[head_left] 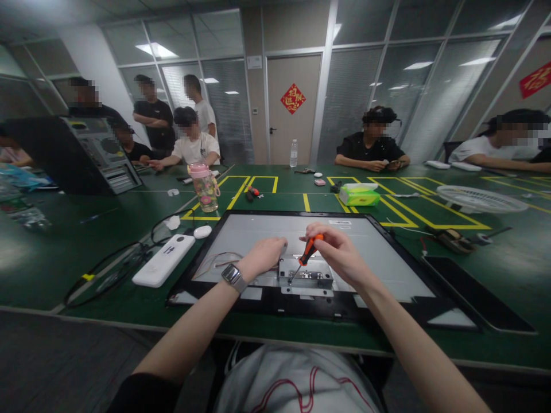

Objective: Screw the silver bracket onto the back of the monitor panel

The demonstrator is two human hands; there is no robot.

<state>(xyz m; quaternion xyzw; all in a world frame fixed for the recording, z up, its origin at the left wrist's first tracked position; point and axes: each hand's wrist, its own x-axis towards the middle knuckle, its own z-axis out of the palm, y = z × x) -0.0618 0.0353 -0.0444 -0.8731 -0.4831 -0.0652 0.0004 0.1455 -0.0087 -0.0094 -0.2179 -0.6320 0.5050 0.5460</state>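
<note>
A black-framed monitor panel (379,252) lies face down on the green table, its grey metal back up. My right hand (338,252) is closed around an orange-handled screwdriver (306,253), whose tip points down at a small metal bracket (306,278) near the panel's near edge. My left hand (263,255), with a watch on the wrist, rests curled on the panel just left of the bracket; what its fingers press on is hidden. Thin wires (215,261) run across the panel to the left.
A white power bank (163,261), black cables (112,269) and a white mouse (202,232) lie left of the panel. A pink-lidded bottle (204,186), green tissue pack (359,195), fan grille (480,199) and a computer case (97,152) stand farther off. Several people sit or stand around the table.
</note>
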